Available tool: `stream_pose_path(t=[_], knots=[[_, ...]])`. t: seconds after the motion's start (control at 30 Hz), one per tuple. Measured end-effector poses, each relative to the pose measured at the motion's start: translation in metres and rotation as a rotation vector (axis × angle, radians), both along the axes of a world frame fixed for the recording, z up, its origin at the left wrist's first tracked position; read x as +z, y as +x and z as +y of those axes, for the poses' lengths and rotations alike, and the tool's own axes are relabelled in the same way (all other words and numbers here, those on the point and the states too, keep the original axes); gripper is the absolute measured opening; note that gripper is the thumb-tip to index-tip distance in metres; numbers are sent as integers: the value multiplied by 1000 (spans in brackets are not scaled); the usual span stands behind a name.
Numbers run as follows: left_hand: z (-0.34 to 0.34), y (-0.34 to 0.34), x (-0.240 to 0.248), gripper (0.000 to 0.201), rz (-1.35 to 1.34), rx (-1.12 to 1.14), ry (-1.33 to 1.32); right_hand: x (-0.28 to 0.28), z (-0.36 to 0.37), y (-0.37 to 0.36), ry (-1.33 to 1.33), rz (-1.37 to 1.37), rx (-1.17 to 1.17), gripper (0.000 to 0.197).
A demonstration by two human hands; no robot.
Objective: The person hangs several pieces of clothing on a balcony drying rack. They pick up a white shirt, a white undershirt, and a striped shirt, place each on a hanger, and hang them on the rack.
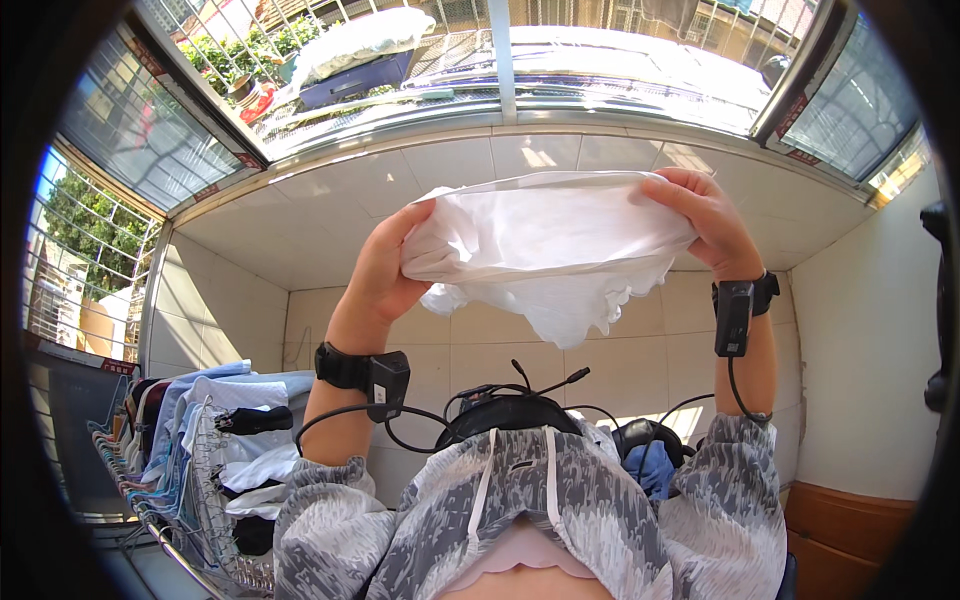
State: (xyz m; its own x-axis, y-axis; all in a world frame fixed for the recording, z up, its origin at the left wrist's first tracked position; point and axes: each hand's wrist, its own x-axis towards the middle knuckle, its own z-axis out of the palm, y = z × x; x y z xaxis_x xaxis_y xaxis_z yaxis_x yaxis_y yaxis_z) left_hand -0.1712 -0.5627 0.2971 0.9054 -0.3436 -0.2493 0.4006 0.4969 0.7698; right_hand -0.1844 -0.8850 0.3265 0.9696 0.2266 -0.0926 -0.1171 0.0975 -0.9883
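A white cloth garment [560, 225] is stretched sideways between my two raised hands, in front of the tiled wall below the window. Its upper edge runs nearly straight from hand to hand, and loose, ruffled folds hang beneath. My left hand [388, 255] grips the left end, fingers closed round the fabric and partly hidden by it. The right end is pinched by my right hand [708, 222], thumb lying over the cloth near its top corner. What kind of garment it is, I cannot tell. Both wrists carry black strapped devices with cables.
On the left, a rack of clothes [190, 420] on hangers stands beside a clip hanger with small garments [255, 470]. A barred window [505, 70] spans the far side above the tiled wall [350, 188]. Brown wooden furniture [845, 530] sits at lower right.
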Motion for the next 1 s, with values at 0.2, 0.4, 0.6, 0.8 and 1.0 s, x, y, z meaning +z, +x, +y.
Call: stream_pose_path(t=[0.2, 0.4, 0.6, 0.8, 1.0], knots=[[-2, -15, 11, 23, -156, -9, 48, -13, -9, -8, 164, 28, 14, 21], [-7, -30, 17, 21, -217, -14, 51, -34, 24, -14, -478, -250, 311, 49], [-4, -37, 13, 22, -336, 64, 310, -61, 40, -10, -409, 90, 192, 36], [2, -38, 2, 31, -357, 32, 613, -73, 37, -19, 815, 241, 325, 35], [1, -48, -1, 49, -135, -218, 495, -66, 52, -36, 1194, 303, 315, 36]])
